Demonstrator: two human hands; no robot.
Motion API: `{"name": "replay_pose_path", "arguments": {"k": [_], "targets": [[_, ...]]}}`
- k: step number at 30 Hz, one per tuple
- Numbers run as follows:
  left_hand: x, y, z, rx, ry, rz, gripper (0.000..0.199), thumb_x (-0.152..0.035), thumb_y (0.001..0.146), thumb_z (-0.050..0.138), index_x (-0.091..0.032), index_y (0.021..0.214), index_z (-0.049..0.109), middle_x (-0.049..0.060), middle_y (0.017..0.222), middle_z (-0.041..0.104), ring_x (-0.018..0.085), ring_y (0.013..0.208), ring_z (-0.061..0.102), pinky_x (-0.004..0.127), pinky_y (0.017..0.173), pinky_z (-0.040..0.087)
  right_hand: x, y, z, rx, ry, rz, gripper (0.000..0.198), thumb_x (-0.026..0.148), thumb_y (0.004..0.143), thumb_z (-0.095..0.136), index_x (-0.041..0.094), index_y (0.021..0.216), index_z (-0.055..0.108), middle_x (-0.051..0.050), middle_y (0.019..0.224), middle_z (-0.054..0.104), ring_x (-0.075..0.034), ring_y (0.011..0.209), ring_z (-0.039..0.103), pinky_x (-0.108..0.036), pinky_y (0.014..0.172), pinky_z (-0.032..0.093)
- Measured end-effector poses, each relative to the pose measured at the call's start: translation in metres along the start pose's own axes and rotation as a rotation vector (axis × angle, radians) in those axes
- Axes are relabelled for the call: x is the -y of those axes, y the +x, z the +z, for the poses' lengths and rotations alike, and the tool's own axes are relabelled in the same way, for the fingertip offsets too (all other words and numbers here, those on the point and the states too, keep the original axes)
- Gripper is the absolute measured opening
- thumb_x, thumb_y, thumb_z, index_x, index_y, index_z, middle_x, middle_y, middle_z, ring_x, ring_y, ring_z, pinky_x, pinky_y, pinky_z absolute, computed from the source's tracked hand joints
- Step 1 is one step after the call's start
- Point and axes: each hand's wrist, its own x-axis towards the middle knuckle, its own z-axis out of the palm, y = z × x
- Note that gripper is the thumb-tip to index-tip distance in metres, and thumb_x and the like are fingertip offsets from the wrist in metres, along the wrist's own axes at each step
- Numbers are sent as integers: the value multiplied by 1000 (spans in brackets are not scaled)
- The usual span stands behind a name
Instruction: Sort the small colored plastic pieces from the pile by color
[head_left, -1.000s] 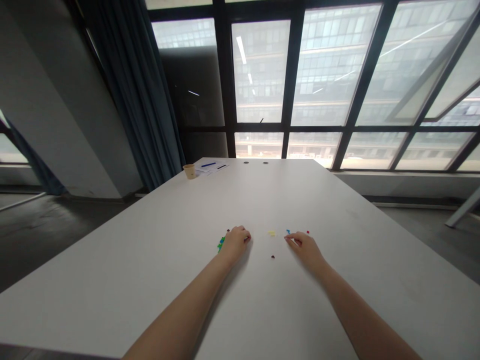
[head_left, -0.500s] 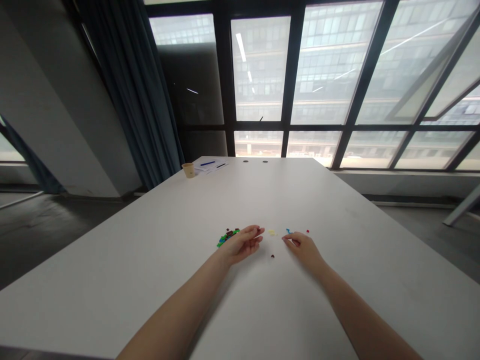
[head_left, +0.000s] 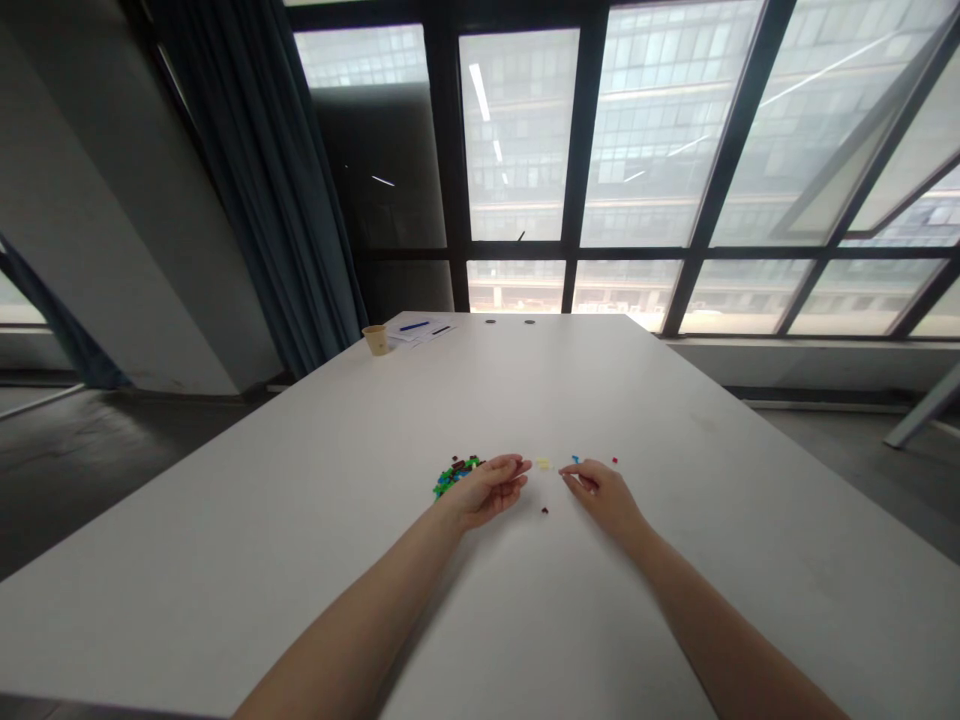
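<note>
1. Left hand [head_left: 486, 490] is laid on the desk [head_left: 300, 520] palm up, loosely open, fingers half curled; whether anything is held cannot be told.
2. Right hand [head_left: 604, 492] is seen with fingertips pinched narrow near a yellow piece [head_left: 543, 464]; contents too small to tell.
3. A pile of small pieces [head_left: 454, 472], green, blue and dark, is seen just beside the left hand.
4. Loose pieces counted: one yellow, one blue [head_left: 575, 459], one red [head_left: 615, 460], one dark [head_left: 545, 510].
5. One paper cup [head_left: 376, 340] and papers [head_left: 420, 331] are set at the far corner; large windows [head_left: 660, 130] and a curtain [head_left: 277, 200] are seen behind.
</note>
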Motion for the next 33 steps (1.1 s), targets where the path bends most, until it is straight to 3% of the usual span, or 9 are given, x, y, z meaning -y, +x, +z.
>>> {"name": "replay_pose_path", "arguments": {"k": [5, 12, 17, 20, 22, 26, 28, 30, 33], "targets": [[10, 0, 4, 2, 117, -11, 19, -18, 63, 70, -14, 78, 58, 2, 85, 63, 6, 64, 57, 17, 62, 42, 17, -5, 2, -29, 31, -139, 21, 31, 77, 50, 21, 87, 65, 0, 60, 49, -13, 60, 46, -25, 61, 38], [20, -1, 13, 49, 259, -12, 24, -25, 55, 75, -12, 67, 59, -3, 57, 51, 3, 49, 44, 17, 51, 33, 26, -10, 8, -7, 30, -206, 17, 31, 77, 52, 22, 82, 66, -2, 64, 54, -14, 66, 49, -27, 65, 38], [22, -3, 14, 5, 397, 43, 28, -26, 51, 75, -12, 69, 59, -2, 60, 54, 4, 51, 44, 18, 52, 31, 24, -9, 8, 18, 8, -209, 16, 29, 78, 51, 21, 75, 65, -1, 65, 55, -13, 65, 49, -26, 66, 37], [20, 1, 10, -19, 534, 93, 25, -26, 56, 70, -13, 73, 58, 0, 67, 58, 6, 56, 48, 18, 55, 34, 21, -8, 9, 51, -33, -210, 14, 26, 78, 50, 20, 75, 62, 0, 63, 53, -13, 64, 47, -26, 65, 36], [12, 4, 3, -95, 693, 188, 19, -26, 62, 64, -14, 76, 57, 2, 72, 61, 8, 59, 51, 19, 56, 36, 17, -7, 8, 68, -65, -193, 13, 25, 78, 49, 20, 76, 61, 0, 64, 53, -12, 64, 47, -25, 65, 36], [-12, 9, -18, -439, 1119, 570, 11, -24, 72, 52, -17, 79, 57, 4, 81, 63, 13, 70, 55, 23, 66, 41, 10, -7, 3, 164, -172, -82, 13, 23, 76, 49, 21, 73, 61, -1, 68, 56, -13, 64, 49, -24, 63, 35], [-19, 8, -26, -552, 1315, 663, 13, -23, 74, 48, -19, 80, 58, 3, 83, 63, 14, 72, 55, 24, 69, 40, 8, -9, 0, 255, -201, -30, 13, 20, 74, 50, 21, 70, 62, -1, 68, 58, -12, 63, 50, -23, 61, 35], [-20, 8, -30, -570, 1457, 670, 14, -21, 74, 47, -19, 81, 60, 3, 84, 62, 15, 74, 55, 25, 71, 40, 9, -10, -1, 329, -197, 0, 14, 17, 71, 51, 22, 70, 64, -1, 69, 60, -12, 63, 51, -22, 59, 35], [-12, 9, -29, -473, 1577, 614, 16, -17, 73, 48, -19, 82, 62, 4, 86, 62, 15, 78, 55, 25, 75, 39, 11, -11, 0, 374, -197, 12, 17, 16, 70, 51, 23, 69, 66, -2, 69, 62, -12, 61, 52, -22, 58, 35]]}}
